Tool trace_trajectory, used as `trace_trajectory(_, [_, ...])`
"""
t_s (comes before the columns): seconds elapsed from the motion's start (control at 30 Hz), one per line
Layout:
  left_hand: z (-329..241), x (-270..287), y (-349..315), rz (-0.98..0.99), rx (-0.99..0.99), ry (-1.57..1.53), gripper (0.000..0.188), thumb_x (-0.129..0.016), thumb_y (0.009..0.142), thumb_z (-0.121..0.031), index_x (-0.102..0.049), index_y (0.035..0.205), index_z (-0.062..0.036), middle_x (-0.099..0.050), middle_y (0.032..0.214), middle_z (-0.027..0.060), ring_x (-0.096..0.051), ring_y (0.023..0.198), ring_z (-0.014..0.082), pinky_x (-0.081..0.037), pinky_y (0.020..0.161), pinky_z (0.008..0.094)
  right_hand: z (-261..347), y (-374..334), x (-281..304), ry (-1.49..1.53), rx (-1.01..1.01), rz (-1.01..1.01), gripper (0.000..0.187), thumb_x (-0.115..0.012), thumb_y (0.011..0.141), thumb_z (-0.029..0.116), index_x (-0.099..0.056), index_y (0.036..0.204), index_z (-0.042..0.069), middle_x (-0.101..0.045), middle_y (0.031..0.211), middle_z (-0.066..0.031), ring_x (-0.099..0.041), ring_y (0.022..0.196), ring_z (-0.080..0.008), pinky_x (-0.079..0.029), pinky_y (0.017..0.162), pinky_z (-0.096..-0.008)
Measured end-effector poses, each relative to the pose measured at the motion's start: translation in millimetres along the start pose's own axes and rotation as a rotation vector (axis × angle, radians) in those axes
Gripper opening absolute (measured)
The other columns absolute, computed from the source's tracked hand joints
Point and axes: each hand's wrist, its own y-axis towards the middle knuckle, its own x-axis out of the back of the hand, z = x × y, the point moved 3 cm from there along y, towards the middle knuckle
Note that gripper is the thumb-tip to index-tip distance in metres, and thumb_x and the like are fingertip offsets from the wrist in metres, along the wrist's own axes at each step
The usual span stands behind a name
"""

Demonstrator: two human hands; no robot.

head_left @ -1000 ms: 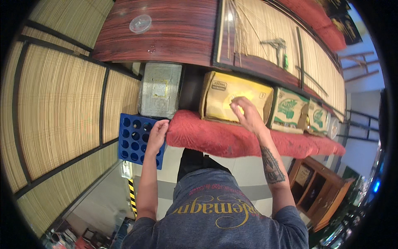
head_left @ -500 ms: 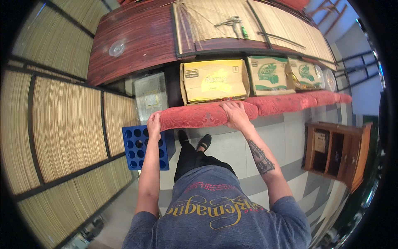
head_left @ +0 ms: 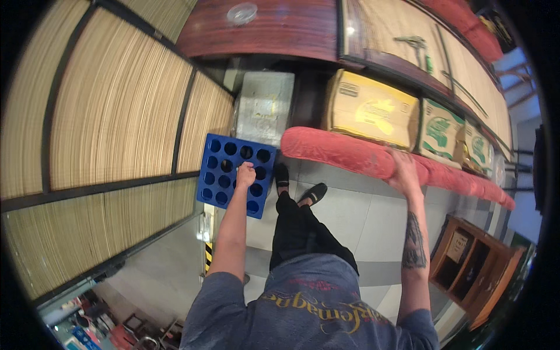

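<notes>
A long red patterned cushion (head_left: 326, 153) stretches from the middle to the right. My right hand (head_left: 405, 174) grips its near side, thumb and fingers spread over the fabric. Farther left, my left hand (head_left: 246, 174) is off the cushion and over a blue plastic crate (head_left: 214, 179) with rows of round openings. Its fingers are curled closed; whether they hook the crate or pinch something small is hidden. A yellow-and-brown cardboard box (head_left: 373, 109) lies just beyond the cushion, with a green-printed box (head_left: 441, 129) to its right.
A grey box (head_left: 265, 105) stands behind the crate. Slatted panels with black frames (head_left: 116, 105) wall off the left. A dark red tabletop (head_left: 291, 26) with a clear bowl (head_left: 242, 13) spans the back. At right stands a small wooden cabinet (head_left: 475, 268); my feet are on grey tiles.
My left hand has let go of the cushion's left end and moved over the crate. My right hand still grips the cushion. The view has turned toward the left.
</notes>
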Motion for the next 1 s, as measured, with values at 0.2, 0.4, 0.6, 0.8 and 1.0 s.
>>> trace_trajectory(0.2, [73, -9, -10, -0.21, 0.206, 0.437, 0.076, -0.074, 0.084, -0.038, -0.035, 0.144, -0.0138, -0.042, 0.144, 0.0151, -0.053, 0.123, 0.0389, -0.04, 0.099, 0.0599, 7, 8, -7, -0.001, -0.054, 0.024, 0.074, -0.086, 0.059, 0.019, -0.055, 0.127, 0.013, -0.062, 0.122, -0.0117, -0.054, 0.12, -0.0346, -0.039, 0.104, -0.0476])
trace_trajectory(0.4, [94, 1, -17, -0.163, 0.378, 0.27, 0.093, -0.074, 0.084, -0.046, -0.016, 0.153, -0.024, -0.053, 0.141, 0.0179, -0.052, 0.128, 0.04, -0.031, 0.104, 0.07, 6, 16, -7, -0.007, -0.042, 0.037, 0.075, -0.086, 0.061, 0.02, -0.054, 0.128, 0.013, -0.061, 0.123, -0.0111, -0.054, 0.119, -0.0362, -0.039, 0.105, -0.0482])
trace_trajectory(0.6, [144, 10, -45, -0.015, 0.376, 0.31, 0.08, -0.063, 0.094, -0.04, -0.014, 0.156, -0.0299, -0.063, 0.125, 0.0247, -0.059, 0.117, 0.0437, -0.041, 0.099, 0.0591, 11, 14, -3, -0.05, -0.058, 0.053, 0.077, -0.086, 0.06, 0.021, -0.053, 0.129, 0.011, -0.06, 0.124, -0.0124, -0.054, 0.12, -0.0364, -0.039, 0.105, -0.0473])
trace_trajectory(0.8, [207, -3, -121, 0.058, 0.486, 0.279, 0.081, -0.064, 0.094, -0.036, -0.014, 0.157, -0.0268, -0.061, 0.125, 0.0283, -0.058, 0.116, 0.046, -0.045, 0.097, 0.0505, 11, 13, -8, -0.039, -0.032, 0.006, 0.077, -0.086, 0.061, 0.022, -0.053, 0.129, 0.009, -0.059, 0.125, -0.0136, -0.053, 0.121, -0.0365, -0.039, 0.105, -0.0467])
trace_trajectory(1.0, [242, -11, -167, 0.341, 0.697, 0.227, 0.073, -0.055, 0.098, -0.03, -0.014, 0.158, -0.0201, -0.051, 0.14, 0.0263, -0.05, 0.129, 0.04, -0.036, 0.11, 0.0504, 3, 14, -10, -0.061, -0.018, -0.013, 0.076, -0.085, 0.061, 0.023, -0.053, 0.13, 0.013, -0.059, 0.128, -0.0091, -0.052, 0.123, -0.0327, -0.034, 0.108, -0.0492])
